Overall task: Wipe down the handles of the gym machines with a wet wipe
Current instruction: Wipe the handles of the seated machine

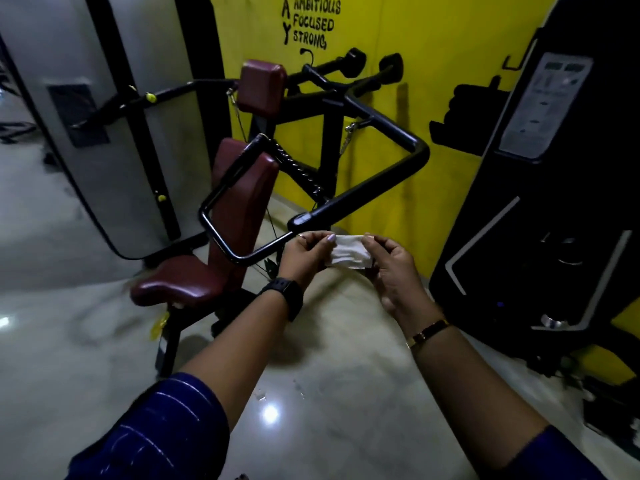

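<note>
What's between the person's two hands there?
A white wet wipe, pinched by the left hand and the right hand, as the head view shows.

yellow wall (398, 36) | painted black: "AMBITIOUS", "FOCUSED", "STRONG", letters "A", "Y" | machine placard (545, 105): unreadable

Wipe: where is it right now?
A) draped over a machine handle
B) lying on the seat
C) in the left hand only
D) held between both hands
D: the left hand and the right hand each pinch one end of the wipe, which is stretched between them.
</note>
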